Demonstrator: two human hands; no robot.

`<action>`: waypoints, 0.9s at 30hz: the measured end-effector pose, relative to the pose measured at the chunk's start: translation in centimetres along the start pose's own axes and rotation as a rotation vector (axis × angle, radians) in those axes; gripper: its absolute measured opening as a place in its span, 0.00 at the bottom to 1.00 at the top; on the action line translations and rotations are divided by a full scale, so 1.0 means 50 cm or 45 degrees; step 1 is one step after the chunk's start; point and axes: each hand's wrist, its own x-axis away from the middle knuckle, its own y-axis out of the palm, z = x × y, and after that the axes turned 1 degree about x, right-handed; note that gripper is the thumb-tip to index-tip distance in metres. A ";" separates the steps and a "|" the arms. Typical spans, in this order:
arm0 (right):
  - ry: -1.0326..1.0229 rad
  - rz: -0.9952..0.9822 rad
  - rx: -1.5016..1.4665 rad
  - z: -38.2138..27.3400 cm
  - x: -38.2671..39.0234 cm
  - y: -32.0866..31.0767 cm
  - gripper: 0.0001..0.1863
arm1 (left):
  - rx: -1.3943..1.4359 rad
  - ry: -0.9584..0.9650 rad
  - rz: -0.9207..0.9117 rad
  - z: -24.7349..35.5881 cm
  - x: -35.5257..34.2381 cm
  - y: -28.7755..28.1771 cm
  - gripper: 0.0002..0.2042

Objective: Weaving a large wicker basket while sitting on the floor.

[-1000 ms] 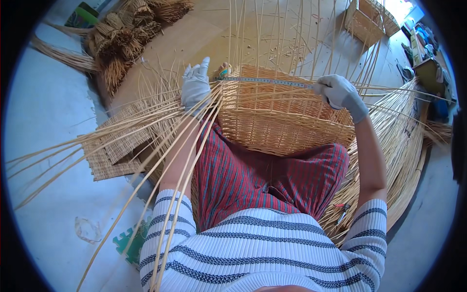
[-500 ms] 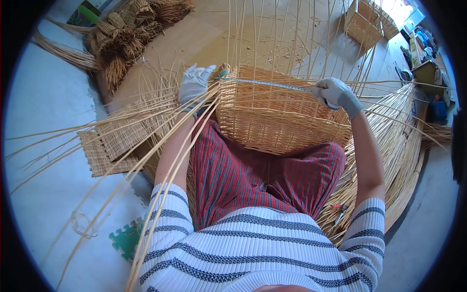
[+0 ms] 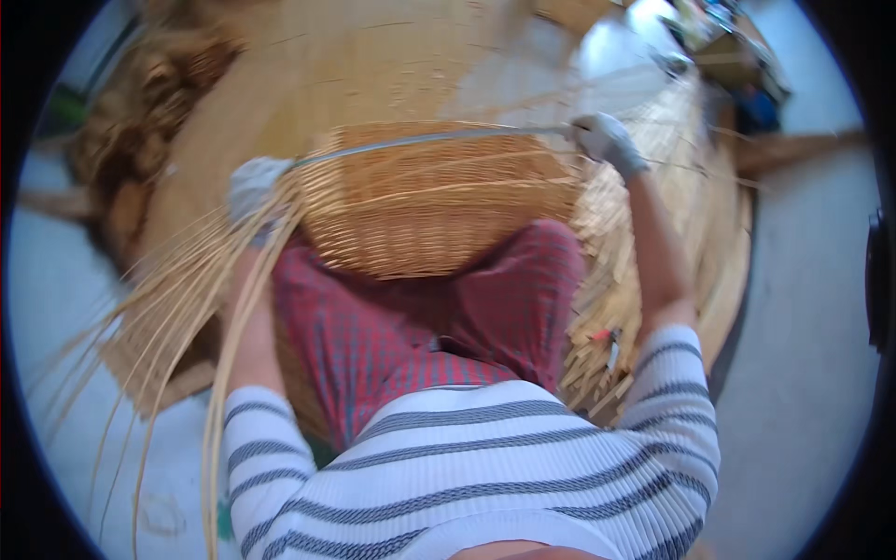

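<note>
A wicker basket (image 3: 439,224) with pale rods sits before my crossed legs. A metal tape measure (image 3: 425,141) stretches across its top. My right hand (image 3: 607,142), gloved in white with a grey cuff, is closed on the tape's end at the basket's right. My left hand (image 3: 257,187), also gloved, is at the upper left corner beside the tape's other end and a fan of long rods (image 3: 191,313) running down over my left forearm. Motion blur smears its fingers, so their grip is unclear.
Dark rod bundles (image 3: 149,112) lie at upper left, woven mats (image 3: 140,364) at lower left, and loose pale canes (image 3: 644,233) with a red-handled tool (image 3: 611,348) at right. A wooden board (image 3: 355,56) spreads beyond the basket, with cluttered items (image 3: 723,61) at upper right.
The whole view has swung and blurred, shifting basket and scene leftward and upward. My hands appear farther apart, with a longer, more slanted stretch of tape between them.
</note>
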 end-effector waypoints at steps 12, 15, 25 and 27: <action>0.240 -0.026 -0.212 0.164 0.055 0.072 0.19 | -0.104 -0.354 -0.310 -0.035 0.036 0.047 0.15; 0.231 -0.034 -0.214 0.153 0.057 0.068 0.20 | -0.068 -0.373 -0.351 -0.030 0.031 0.039 0.15; 0.234 -0.047 -0.121 0.150 0.052 0.065 0.20 | -0.129 -0.369 -0.362 -0.028 0.019 0.029 0.15; 0.223 -0.042 -0.088 0.145 0.051 0.069 0.20 | -0.119 -0.375 -0.351 -0.037 0.027 0.037 0.15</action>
